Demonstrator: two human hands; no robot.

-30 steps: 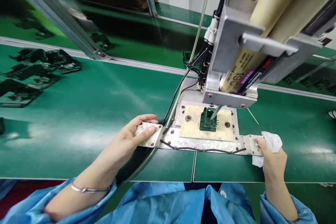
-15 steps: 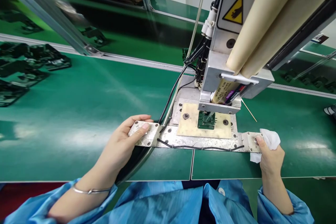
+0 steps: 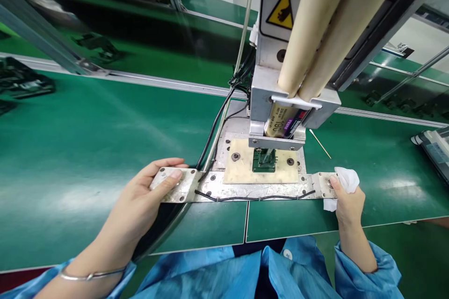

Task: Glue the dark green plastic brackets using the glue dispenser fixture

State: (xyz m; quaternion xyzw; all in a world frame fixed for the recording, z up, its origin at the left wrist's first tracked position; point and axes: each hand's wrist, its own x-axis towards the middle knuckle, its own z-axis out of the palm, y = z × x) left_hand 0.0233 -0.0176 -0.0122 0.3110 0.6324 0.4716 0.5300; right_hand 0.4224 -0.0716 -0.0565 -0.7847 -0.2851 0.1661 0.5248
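Note:
My left hand (image 3: 136, 208) is closed around a metal button block (image 3: 186, 185) at the left end of the machine's base bar, thumb on top. At the other end, my right hand (image 3: 351, 206) grips a smaller button block (image 3: 322, 184), its thumb on the round button (image 3: 330, 183). A crumpled white cloth (image 3: 347, 178) is tucked between that hand and the block. Between the hands, a small green circuit board (image 3: 258, 164) sits on a cream plate (image 3: 235, 172). The press head (image 3: 277, 142) is right over the board and hides part of it.
Two cream tubes (image 3: 308, 32) rise from the machine, beside a yellow warning sign (image 3: 281, 9). Black cables (image 3: 213, 138) run along its left. A cotton swab (image 3: 320, 144) lies on the green bench (image 3: 105, 140). Dark board parts (image 3: 26, 79) lie at far left, and a tray-like object (image 3: 433, 149) at far right.
The camera view has turned to the right, so the bench and machine appear shifted left. Both hands keep the same hold on the button blocks.

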